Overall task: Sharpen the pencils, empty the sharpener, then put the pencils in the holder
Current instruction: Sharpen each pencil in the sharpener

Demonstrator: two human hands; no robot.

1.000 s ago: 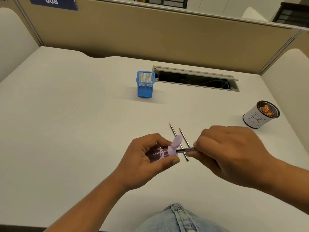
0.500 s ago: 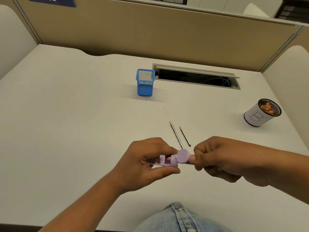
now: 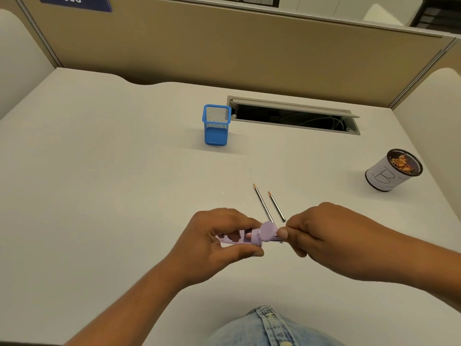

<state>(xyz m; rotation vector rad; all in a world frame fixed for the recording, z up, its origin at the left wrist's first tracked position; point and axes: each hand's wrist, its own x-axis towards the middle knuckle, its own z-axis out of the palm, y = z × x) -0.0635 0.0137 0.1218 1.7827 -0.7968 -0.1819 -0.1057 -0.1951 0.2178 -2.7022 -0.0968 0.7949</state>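
Near the front edge of the desk (image 3: 99, 171) the left hand (image 3: 219, 242) clasps the lilac sharpener (image 3: 249, 237) by its clear barrel; the right hand (image 3: 321, 232) pinches a pencil (image 3: 276, 237), almost wholly hidden, at its mouth. The sharpener looks light, rigid and slick, so a grip round the barrel suits; two sharpened pencils (image 3: 268, 204) lie just beyond, their points probably brittle, best lifted mid-shaft; the blue holder (image 3: 216, 126) stands toward the far edge.

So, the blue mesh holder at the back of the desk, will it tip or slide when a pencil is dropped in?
The blue mesh holder looks empty and made of thin mesh, so it is probably light and may slide if bumped. It stands taller than it is wide, so a push near the rim could tip it. Its flat square base on the desk should keep it from rolling.
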